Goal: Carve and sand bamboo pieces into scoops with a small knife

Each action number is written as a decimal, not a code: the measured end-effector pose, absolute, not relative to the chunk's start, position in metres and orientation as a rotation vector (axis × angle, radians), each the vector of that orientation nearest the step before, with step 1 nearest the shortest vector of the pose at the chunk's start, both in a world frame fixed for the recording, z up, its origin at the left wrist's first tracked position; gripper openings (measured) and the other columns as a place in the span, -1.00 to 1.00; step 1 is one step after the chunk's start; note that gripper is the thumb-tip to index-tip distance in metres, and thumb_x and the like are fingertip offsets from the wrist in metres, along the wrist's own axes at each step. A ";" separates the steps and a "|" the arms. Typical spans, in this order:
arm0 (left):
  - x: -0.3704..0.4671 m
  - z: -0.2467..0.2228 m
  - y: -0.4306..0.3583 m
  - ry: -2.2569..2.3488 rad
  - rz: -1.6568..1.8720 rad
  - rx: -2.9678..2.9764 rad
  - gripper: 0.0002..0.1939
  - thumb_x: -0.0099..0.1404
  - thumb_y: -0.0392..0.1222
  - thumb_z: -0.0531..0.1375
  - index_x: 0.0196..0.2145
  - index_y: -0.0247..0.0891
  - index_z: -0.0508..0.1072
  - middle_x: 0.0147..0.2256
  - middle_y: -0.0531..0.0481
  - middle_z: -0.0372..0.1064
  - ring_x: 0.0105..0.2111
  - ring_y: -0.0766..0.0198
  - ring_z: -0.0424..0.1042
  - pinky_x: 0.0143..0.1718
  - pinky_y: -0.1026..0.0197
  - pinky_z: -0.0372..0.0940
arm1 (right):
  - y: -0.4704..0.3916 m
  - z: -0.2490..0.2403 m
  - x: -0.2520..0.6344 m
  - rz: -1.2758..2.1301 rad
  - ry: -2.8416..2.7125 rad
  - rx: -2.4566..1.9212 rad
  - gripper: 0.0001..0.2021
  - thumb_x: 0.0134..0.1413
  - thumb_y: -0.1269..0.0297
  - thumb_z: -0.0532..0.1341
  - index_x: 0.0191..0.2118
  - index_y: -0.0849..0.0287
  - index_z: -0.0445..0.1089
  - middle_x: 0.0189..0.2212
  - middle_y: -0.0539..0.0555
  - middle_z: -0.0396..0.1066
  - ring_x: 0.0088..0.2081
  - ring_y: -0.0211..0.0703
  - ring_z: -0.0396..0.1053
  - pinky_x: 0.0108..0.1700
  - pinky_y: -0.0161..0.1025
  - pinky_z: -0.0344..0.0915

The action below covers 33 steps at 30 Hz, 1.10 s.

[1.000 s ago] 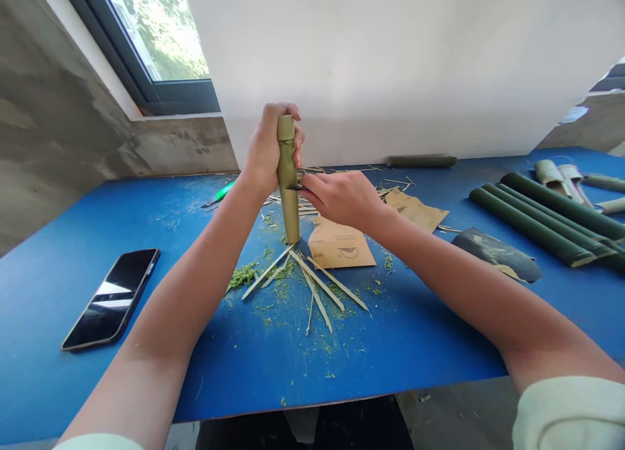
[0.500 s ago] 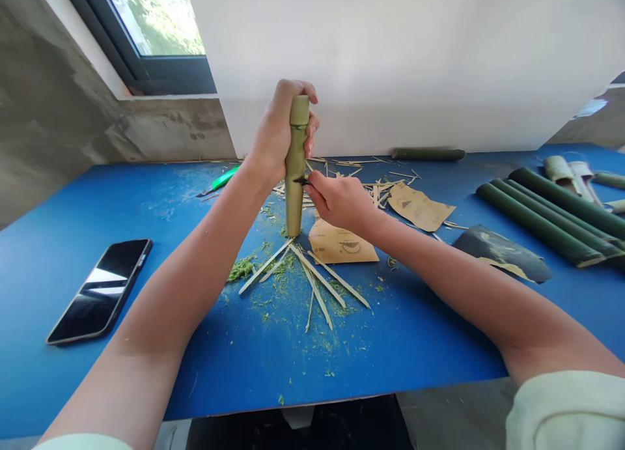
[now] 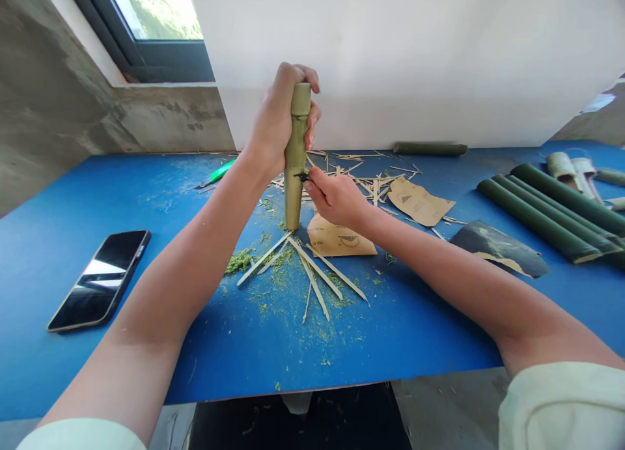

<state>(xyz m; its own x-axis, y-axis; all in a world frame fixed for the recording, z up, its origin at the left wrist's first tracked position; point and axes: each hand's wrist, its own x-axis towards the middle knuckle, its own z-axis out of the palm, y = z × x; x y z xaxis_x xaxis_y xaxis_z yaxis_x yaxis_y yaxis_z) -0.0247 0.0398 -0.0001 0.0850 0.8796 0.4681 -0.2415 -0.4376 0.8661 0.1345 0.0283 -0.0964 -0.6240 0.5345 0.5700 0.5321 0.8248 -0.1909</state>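
A pale green bamboo tube (image 3: pixel 294 152) stands upright on the blue table, its lower end among thin bamboo strips (image 3: pixel 317 277) fanned toward me. My left hand (image 3: pixel 278 114) is wrapped round its upper part. Against the tube's right side, below that grip, my right hand (image 3: pixel 336 193) pinches a small dark tool (image 3: pixel 303 176). The tool's tip touches the tube's surface; most of it is hidden by my fingers, so its kind is unclear. Green shavings (image 3: pixel 239 261) and dust lie around the tube's foot.
A phone (image 3: pixel 100 281) lies at left, and a green-handled cutter (image 3: pixel 222 170) behind my left forearm. Brown sandpaper pieces (image 3: pixel 342 240), a dark sandpaper sheet (image 3: pixel 498 247) and dark green bamboo lengths (image 3: pixel 541 219) are to the right. More bamboo strips are scattered behind my right hand.
The whole view has shifted slightly, so the table appears a little higher. Both hands keep their grips, and the tool stays at about the same spot on the tube.
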 end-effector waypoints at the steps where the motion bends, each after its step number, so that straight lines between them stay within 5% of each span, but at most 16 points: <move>1: -0.024 0.000 0.039 0.662 1.525 1.437 -0.76 0.21 0.15 0.19 -0.38 -0.02 0.39 -0.62 0.02 0.25 -0.64 0.08 0.31 -0.60 0.05 0.17 | 0.028 -0.097 0.135 -0.002 -2.376 -0.782 -0.68 0.50 0.09 -0.14 -0.11 0.11 0.27 -0.49 0.01 0.37 -0.52 -0.17 0.19 -0.39 -0.18 -0.12; 6: -0.025 0.001 0.036 0.594 1.506 1.454 -0.78 0.27 0.10 0.19 -0.41 -0.04 0.36 -0.61 0.06 0.20 -0.72 0.23 0.13 -0.65 0.11 0.11 | 0.029 -0.101 0.137 -0.029 -2.407 -0.764 -0.67 0.49 0.09 -0.15 -0.10 0.12 0.27 -0.50 0.01 0.35 -0.52 -0.15 0.17 -0.38 -0.17 -0.15; 17: -0.021 0.004 0.028 0.641 1.577 1.395 -0.78 0.33 0.05 0.12 -0.39 -0.09 0.33 -0.62 0.10 0.17 -0.71 0.26 0.15 -0.65 0.19 0.10 | 0.022 -0.097 0.137 0.077 -2.422 -0.852 -0.64 0.48 0.03 -0.17 -0.05 0.12 0.25 -0.41 0.09 0.44 -0.49 -0.09 0.24 -0.38 -0.17 -0.16; 26: -0.039 0.002 0.036 0.645 1.567 1.321 -0.71 0.28 0.17 0.20 -0.37 -0.08 0.33 -0.62 0.12 0.17 -0.65 0.28 0.16 -0.59 0.17 0.07 | 0.030 -0.106 0.152 0.533 -2.308 -0.796 -0.67 0.43 -0.07 0.06 -0.01 0.09 0.27 -0.40 -0.02 0.46 -0.40 -0.12 0.38 -0.31 -0.26 0.11; 33: -0.044 -0.002 0.045 0.593 1.576 1.328 -0.63 0.24 0.28 0.23 -0.37 -0.05 0.34 -0.63 0.08 0.11 -0.56 0.24 0.21 -0.53 0.15 0.01 | 0.028 -0.099 0.154 0.294 -2.372 -0.841 -0.69 0.43 -0.02 0.02 -0.16 0.10 0.32 -0.46 0.00 0.41 -0.49 -0.16 0.24 -0.37 -0.25 -0.02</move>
<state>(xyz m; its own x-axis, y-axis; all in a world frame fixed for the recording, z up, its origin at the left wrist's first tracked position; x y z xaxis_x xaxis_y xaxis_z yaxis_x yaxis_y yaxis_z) -0.0443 0.0452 -0.0017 0.0487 0.8811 0.4704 -0.3530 -0.4254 0.8334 0.1536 0.0276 -0.0987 -0.6201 0.6318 0.4650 0.4992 0.7751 -0.3874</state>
